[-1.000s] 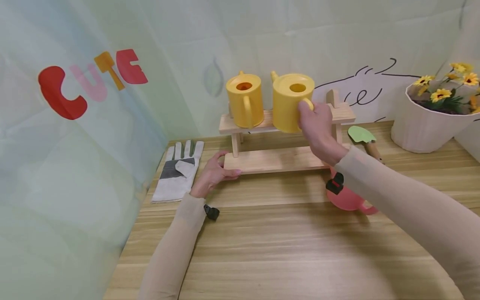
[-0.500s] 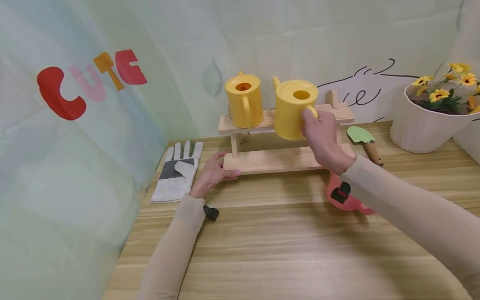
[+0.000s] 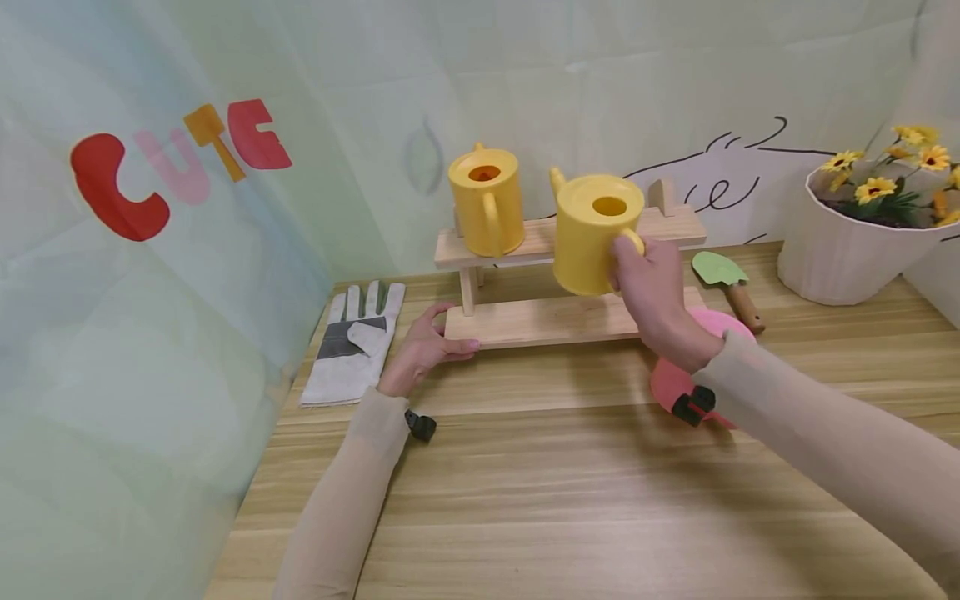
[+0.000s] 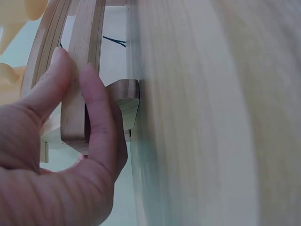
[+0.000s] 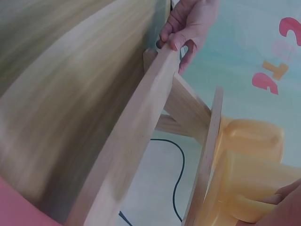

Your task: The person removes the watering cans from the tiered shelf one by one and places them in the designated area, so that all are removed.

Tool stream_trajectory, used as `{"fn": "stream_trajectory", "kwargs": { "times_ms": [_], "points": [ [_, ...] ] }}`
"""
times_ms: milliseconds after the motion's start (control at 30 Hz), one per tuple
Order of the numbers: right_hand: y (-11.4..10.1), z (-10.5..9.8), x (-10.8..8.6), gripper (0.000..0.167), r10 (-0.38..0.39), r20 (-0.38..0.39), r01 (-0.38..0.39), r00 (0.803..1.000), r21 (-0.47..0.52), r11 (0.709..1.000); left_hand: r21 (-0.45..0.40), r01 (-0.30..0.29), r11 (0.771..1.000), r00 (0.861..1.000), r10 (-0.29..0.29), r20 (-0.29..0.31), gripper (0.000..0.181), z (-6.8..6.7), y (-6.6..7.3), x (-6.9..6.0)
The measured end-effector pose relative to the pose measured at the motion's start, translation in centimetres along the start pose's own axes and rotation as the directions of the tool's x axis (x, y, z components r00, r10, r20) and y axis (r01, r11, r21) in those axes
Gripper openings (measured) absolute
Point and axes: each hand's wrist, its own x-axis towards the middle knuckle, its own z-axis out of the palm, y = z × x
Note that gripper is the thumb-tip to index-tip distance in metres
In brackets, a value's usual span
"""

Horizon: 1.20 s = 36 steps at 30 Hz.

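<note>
My right hand [image 3: 654, 287] grips the handle of a yellow watering can [image 3: 592, 242], held up in front of the upper tier of a two-tier wooden shelf [image 3: 555, 321]. A second yellow watering can [image 3: 487, 204] stands on the left of that upper tier. With thumb and fingers, my left hand [image 3: 426, 346] pinches the left end of the lower board; the left wrist view shows the board [image 4: 77, 108] between them. A pink watering can [image 3: 671, 383] sits on the table, partly hidden behind my right wrist.
A white and grey work glove [image 3: 352, 350] lies left of the shelf. On the right are a green trowel [image 3: 723, 271] with a wooden handle and a white pot [image 3: 840, 242] of yellow flowers. A wall sheet stands close behind the shelf.
The yellow watering can in my right hand has come down and slightly right, toward me, away from the upper tier. My left hand keeps its place on the lower board.
</note>
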Motion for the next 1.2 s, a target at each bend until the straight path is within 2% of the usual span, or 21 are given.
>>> {"fn": "stream_trajectory", "kwargs": {
  "times_ms": [367, 500, 767, 867, 1067, 1200],
  "points": [
    [0.8, -0.4, -1.6, 0.035, 0.015, 0.022, -0.014, 1.000, -0.010, 1.000, -0.002, 0.003, 1.000, 1.000, -0.003, -0.004, 0.097, 0.0, 0.0, -0.1],
    [1.1, -0.6, -2.2, 0.034, 0.038, 0.032, -0.038, 0.999, -0.006, 0.999, -0.005, 0.001, 1.000, 1.000, -0.001, -0.002, 0.097, 0.0, 0.0, -0.1],
    [1.4, -0.9, -3.3, 0.031, 0.093, 0.016, -0.091, 0.996, -0.079, 0.993, -0.009, 0.001, 1.000, 1.000, -0.001, -0.003, 0.097, 0.0, 0.0, 0.0],
    [1.6, -0.9, -3.8, 0.029, 0.119, 0.016, -0.118, 0.993, -0.079, 0.990, -0.006, 0.001, 1.000, 1.000, -0.001, -0.003, 0.097, 0.0, 0.0, 0.0],
    [2.1, -1.0, -4.7, 0.032, 0.100, 0.036, -0.096, 0.994, -0.091, 0.991, -0.011, -0.004, 1.000, 1.000, 0.004, 0.000, 0.098, 0.1, 0.1, -0.1],
    [2.4, -1.1, -5.4, 0.030, 0.114, 0.032, -0.110, 0.993, -0.106, 0.988, -0.004, -0.004, 1.000, 1.000, 0.004, -0.002, 0.098, 0.0, 0.1, -0.1]
  ]
}}
